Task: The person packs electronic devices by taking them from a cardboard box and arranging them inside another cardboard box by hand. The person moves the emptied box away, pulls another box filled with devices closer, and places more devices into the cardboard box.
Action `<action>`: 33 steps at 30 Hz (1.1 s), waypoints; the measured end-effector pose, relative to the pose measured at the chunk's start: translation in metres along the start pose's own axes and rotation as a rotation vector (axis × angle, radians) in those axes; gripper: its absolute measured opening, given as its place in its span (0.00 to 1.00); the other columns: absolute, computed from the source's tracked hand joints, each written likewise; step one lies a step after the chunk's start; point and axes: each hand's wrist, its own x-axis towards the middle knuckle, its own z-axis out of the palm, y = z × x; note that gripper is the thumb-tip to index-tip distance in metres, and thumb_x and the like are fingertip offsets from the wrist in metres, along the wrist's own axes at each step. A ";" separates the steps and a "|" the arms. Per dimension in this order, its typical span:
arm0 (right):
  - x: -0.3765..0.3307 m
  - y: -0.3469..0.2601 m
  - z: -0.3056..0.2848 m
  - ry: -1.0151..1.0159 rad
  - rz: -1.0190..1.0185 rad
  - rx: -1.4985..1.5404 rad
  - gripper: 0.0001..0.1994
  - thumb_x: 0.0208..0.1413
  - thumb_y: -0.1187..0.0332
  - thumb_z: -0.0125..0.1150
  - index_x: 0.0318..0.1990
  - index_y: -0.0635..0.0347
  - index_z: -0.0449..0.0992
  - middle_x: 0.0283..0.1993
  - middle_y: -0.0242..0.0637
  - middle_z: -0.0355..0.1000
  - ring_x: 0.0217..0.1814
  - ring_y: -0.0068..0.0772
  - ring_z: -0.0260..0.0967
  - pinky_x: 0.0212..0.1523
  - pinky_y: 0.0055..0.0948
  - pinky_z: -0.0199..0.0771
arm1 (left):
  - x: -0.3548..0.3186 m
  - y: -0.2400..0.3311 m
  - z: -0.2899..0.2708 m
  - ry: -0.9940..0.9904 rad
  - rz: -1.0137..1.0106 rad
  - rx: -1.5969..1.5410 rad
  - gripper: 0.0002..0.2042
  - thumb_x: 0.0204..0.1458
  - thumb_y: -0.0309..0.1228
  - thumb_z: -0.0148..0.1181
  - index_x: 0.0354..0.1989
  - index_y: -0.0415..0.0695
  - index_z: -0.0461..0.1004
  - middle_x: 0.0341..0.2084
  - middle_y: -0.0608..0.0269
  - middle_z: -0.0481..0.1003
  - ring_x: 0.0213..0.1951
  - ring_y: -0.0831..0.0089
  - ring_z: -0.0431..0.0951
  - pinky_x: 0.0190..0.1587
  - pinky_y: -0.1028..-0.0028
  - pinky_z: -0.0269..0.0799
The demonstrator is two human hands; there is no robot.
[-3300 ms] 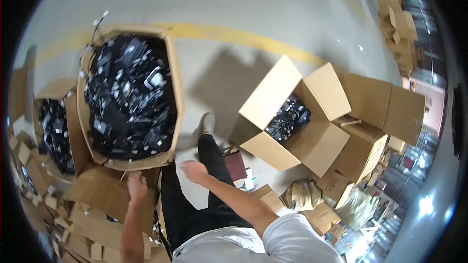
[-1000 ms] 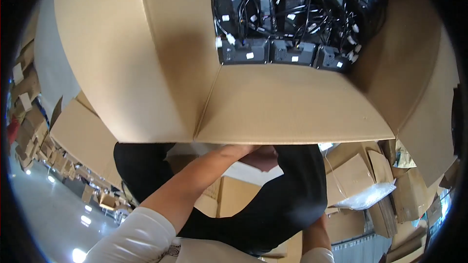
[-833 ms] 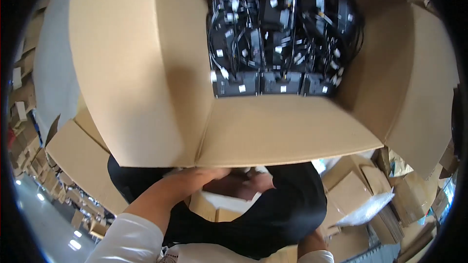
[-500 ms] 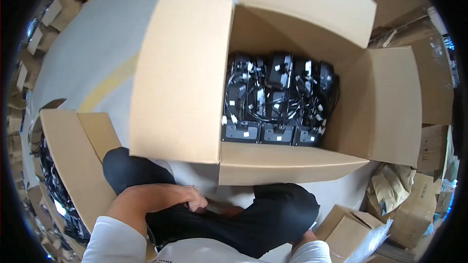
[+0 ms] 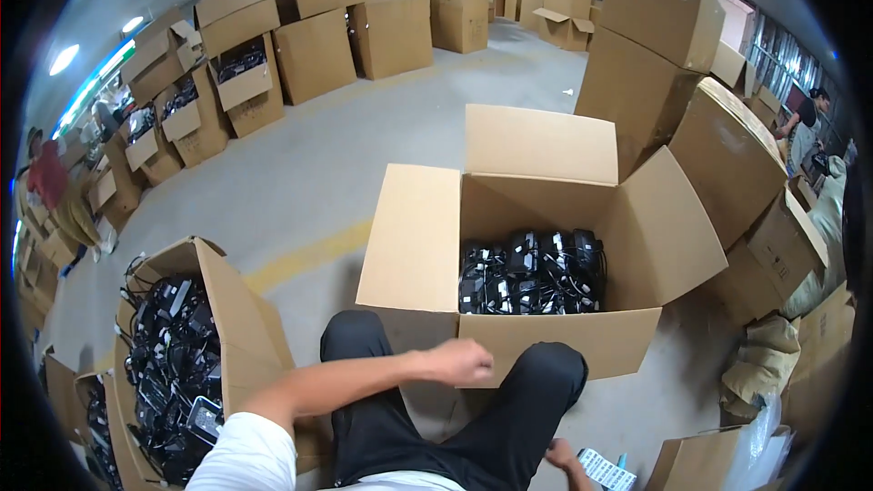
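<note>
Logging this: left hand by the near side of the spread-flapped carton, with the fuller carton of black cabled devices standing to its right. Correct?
One slip: the head view shows the fuller carton to the left of the spread-flapped carton. The left hand is placed as stated.

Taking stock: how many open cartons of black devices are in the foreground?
3: centre carton before the knees, left carton by the left arm, partly hidden far-left carton. Others may be hidden.

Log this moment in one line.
left grip: by open box | right grip: by white sheet | open box: black devices inside
</note>
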 end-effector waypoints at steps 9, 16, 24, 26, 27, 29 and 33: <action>0.000 -0.249 -0.332 1.068 -0.468 -0.457 0.10 0.56 0.74 0.59 0.44 0.68 0.74 0.45 0.55 0.73 0.48 0.56 0.70 0.50 0.42 0.71 | 0.059 -0.080 -0.056 0.742 -0.594 0.322 0.33 0.47 0.51 0.65 0.47 0.28 0.72 0.47 0.38 0.74 0.53 0.52 0.75 0.57 0.59 0.69; 0.117 -0.206 -0.466 0.830 0.381 -0.844 0.32 0.50 0.50 0.68 0.49 0.75 0.74 0.50 0.60 0.72 0.55 0.41 0.71 0.54 0.41 0.70 | 0.076 -0.123 -0.082 0.397 -0.839 -0.194 0.20 0.44 0.27 0.56 0.45 0.26 0.74 0.42 0.33 0.76 0.48 0.47 0.78 0.50 0.59 0.75; 0.138 -0.132 -0.441 0.582 0.176 0.016 0.16 0.51 0.65 0.63 0.43 0.68 0.80 0.36 0.41 0.79 0.36 0.28 0.74 0.40 0.32 0.74 | 0.085 -0.135 -0.090 0.476 -0.761 -0.254 0.13 0.41 0.24 0.59 0.36 0.31 0.78 0.40 0.34 0.77 0.46 0.45 0.79 0.48 0.57 0.75; 0.134 -0.144 -0.425 0.559 0.192 -0.002 0.15 0.51 0.66 0.62 0.43 0.68 0.80 0.36 0.41 0.79 0.36 0.28 0.74 0.40 0.31 0.74 | 0.084 -0.152 -0.094 0.555 -0.769 -0.192 0.13 0.41 0.23 0.59 0.37 0.31 0.78 0.39 0.35 0.77 0.45 0.45 0.79 0.47 0.58 0.76; 0.132 -0.150 -0.414 0.555 0.205 0.001 0.15 0.51 0.66 0.62 0.43 0.68 0.80 0.36 0.42 0.79 0.37 0.28 0.74 0.40 0.31 0.73 | 0.083 -0.164 -0.105 0.480 -0.799 -0.228 0.13 0.41 0.21 0.58 0.37 0.30 0.78 0.37 0.36 0.78 0.43 0.46 0.80 0.45 0.59 0.77; 0.121 -0.154 -0.406 0.553 0.167 -0.018 0.16 0.51 0.65 0.62 0.42 0.70 0.80 0.36 0.42 0.79 0.37 0.28 0.74 0.40 0.31 0.73 | 0.082 -0.176 -0.115 0.506 -0.756 -0.216 0.11 0.41 0.18 0.56 0.35 0.30 0.78 0.35 0.38 0.79 0.40 0.52 0.82 0.39 0.60 0.78; 0.113 -0.178 -0.394 0.596 0.120 -0.060 0.17 0.50 0.62 0.62 0.37 0.72 0.78 0.26 0.36 0.74 0.29 0.25 0.68 0.33 0.33 0.70 | 0.071 -0.191 -0.125 0.281 -0.753 -0.119 0.10 0.41 0.21 0.59 0.34 0.34 0.79 0.29 0.46 0.80 0.35 0.58 0.82 0.37 0.64 0.78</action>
